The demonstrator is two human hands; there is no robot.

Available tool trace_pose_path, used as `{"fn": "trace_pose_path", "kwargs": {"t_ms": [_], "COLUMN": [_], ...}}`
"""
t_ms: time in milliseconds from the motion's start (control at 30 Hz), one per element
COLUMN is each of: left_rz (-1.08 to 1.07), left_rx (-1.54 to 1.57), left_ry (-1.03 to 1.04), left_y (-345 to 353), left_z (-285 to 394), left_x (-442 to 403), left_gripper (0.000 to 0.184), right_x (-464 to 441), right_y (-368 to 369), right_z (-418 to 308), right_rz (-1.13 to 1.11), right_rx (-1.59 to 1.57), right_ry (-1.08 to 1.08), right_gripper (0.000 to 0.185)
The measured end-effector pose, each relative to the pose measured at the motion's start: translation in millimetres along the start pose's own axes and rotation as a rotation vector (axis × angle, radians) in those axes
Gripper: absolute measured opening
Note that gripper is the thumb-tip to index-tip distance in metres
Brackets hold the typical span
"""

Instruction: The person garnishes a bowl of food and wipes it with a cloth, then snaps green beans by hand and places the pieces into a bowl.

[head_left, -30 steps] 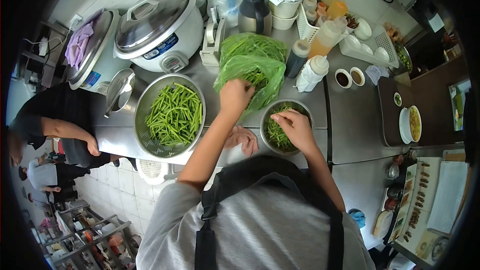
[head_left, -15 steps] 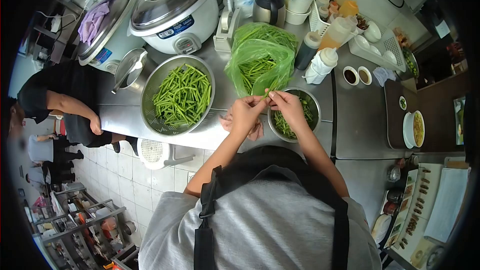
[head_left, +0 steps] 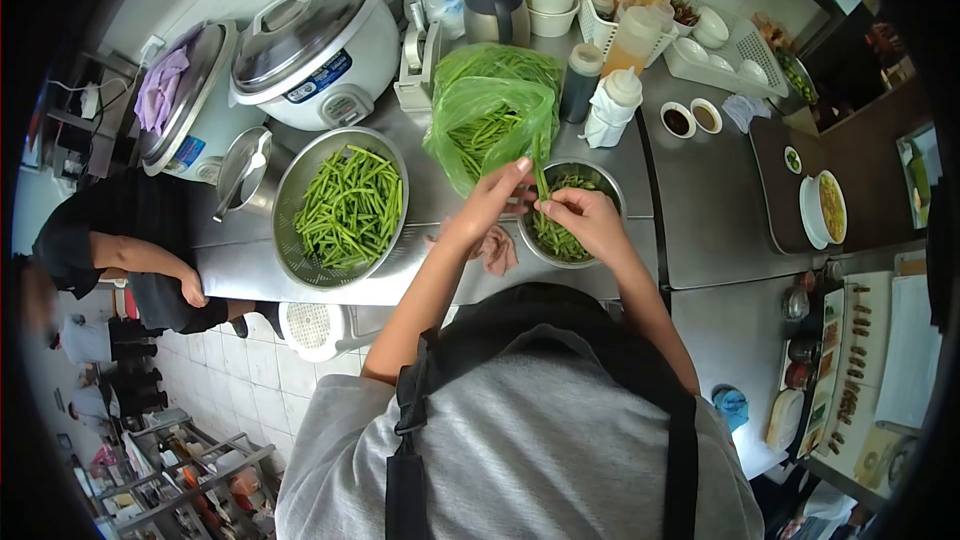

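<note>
My right hand (head_left: 585,218) pinches a green bean (head_left: 542,178) that points upward over the near edge of a small metal bowl (head_left: 617,202). Green bean pieces (head_left: 556,238) lie in that bowl. Beside the bean, my left hand (head_left: 490,202) has its fingers apart and nothing in its grasp. Beyond both hands stands an open green plastic bag (head_left: 450,155) of long beans. To the left, a large metal colander (head_left: 284,240) holds a heap of cut beans (head_left: 347,205). Under my left wrist lies a crumpled pink cloth (head_left: 496,254).
Two rice cookers (head_left: 345,50) and a metal pot (head_left: 272,180) stand at the back left. A thermos jug (head_left: 494,15), a dark sauce bottle (head_left: 580,85) and a wrapped bottle (head_left: 612,115) line the back. A person in black (head_left: 140,230) is at left. A tray (head_left: 765,180) holds a soup bowl.
My hands were together on a bean; now they have parted. The left fingers have opened, and the right hand keeps a bean. The whole view has shifted slightly.
</note>
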State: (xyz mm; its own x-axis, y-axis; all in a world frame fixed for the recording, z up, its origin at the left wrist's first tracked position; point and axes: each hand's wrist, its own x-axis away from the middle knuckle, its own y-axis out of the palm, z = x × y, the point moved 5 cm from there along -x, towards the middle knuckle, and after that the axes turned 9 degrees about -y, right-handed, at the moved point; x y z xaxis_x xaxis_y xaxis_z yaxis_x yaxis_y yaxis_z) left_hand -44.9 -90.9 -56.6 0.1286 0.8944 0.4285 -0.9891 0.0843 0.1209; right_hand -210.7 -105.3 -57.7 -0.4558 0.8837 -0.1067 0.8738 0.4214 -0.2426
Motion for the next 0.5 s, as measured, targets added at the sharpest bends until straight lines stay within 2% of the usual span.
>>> {"fn": "trace_pose_path", "kwargs": {"t_ms": [67,100,167,267,500], "left_rz": [-0.117,-0.122,-0.125,-0.137,-0.063], "left_rx": [0.006,-0.006,0.019,0.082,0.082], "left_ry": [0.035,0.052,0.057,0.052,-0.03], "left_y": [12,12,12,17,25], "left_z": [15,14,10,4,-5], "left_x": [-2,-6,-13,-15,-12], "left_gripper": [0.052,0.041,0.032,0.022,0.022], "right_x": [9,12,18,23,25], "right_y": [-6,-10,-16,-21,-15], "right_z": [-13,-16,-18,-18,-11], "right_rz": [-0.066,-0.077,-0.095,0.048,0.017], "right_rx": [0.092,0.124,0.188,0.076,-0.066], "right_ry": [0.062,0.087,0.138,-0.033,0.048], "right_gripper": [0.024,0.024,0.025,0.027,0.021]}}
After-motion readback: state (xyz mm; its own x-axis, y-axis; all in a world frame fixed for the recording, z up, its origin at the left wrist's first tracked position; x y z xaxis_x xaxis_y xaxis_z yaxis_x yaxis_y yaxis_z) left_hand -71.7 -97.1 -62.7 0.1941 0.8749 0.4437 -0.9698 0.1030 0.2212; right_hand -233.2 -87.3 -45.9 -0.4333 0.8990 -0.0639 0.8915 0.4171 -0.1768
